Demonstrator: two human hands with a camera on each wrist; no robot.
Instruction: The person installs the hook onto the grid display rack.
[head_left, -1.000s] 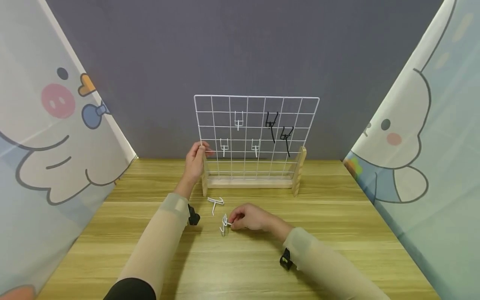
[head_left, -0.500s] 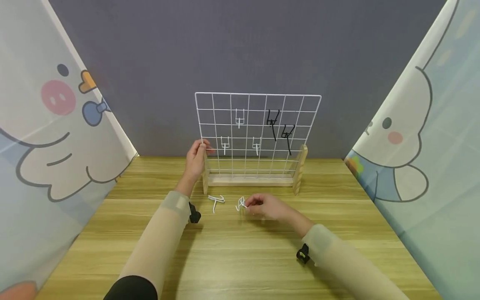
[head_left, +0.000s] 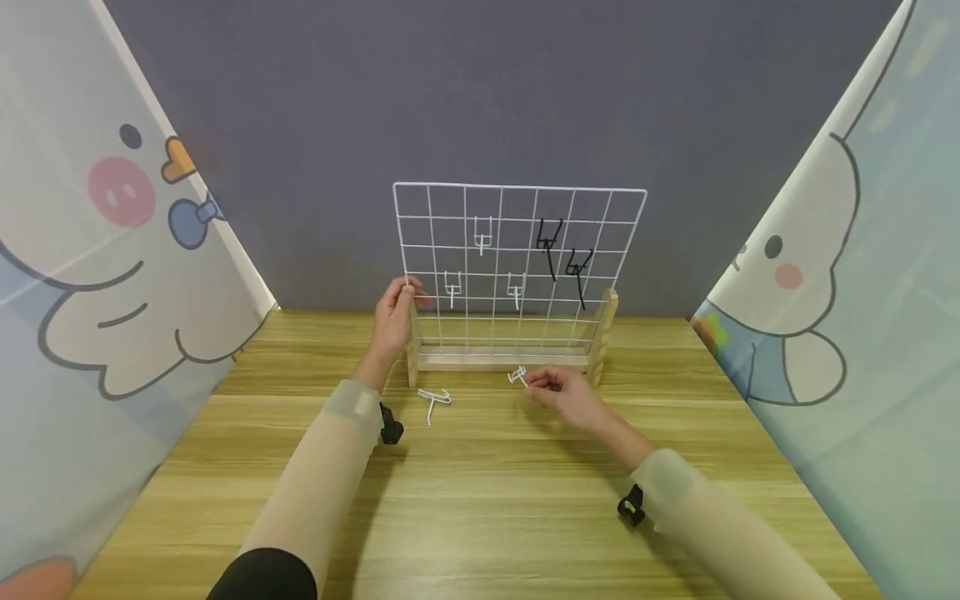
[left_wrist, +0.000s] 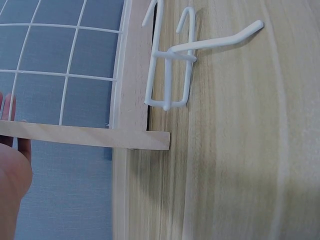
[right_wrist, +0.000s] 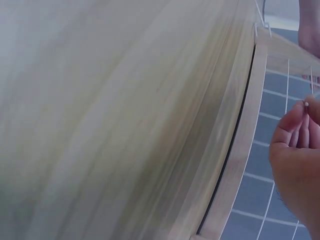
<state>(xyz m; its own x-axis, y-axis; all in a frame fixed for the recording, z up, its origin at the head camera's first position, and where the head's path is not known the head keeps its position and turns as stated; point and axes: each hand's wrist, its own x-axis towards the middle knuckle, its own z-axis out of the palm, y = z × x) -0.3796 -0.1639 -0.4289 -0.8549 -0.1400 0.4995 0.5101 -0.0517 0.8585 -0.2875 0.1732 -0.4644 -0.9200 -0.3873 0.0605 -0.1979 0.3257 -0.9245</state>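
Note:
A white wire grid panel (head_left: 517, 185) stands upright in a wooden base (head_left: 502, 363). My left hand (head_left: 392, 321) grips the left wooden upright and the grid's edge; the left wrist view shows its fingers behind that post. Between thumb and fingertips my right hand (head_left: 566, 393) pinches a white wire hook (head_left: 517, 376) by its prong, in front of the base's right part. In the right wrist view only the prong's tip shows at the fingertips. A second white hook (head_left: 434, 397), large in the left wrist view, lies on the table by the base's left foot.
Three white hooks, such as the upper one (head_left: 482, 236), hang on the grid's left and middle. Two black hooks (head_left: 548, 244) hang to their right. The wooden table (head_left: 480, 508) spreads in front, with cartoon-printed curtains (head_left: 120, 250) at both sides and a grey wall behind.
My right hand has carried the pinched white hook away from the near middle of the table, rightward and toward the base. The left hand keeps its grip on the upright.

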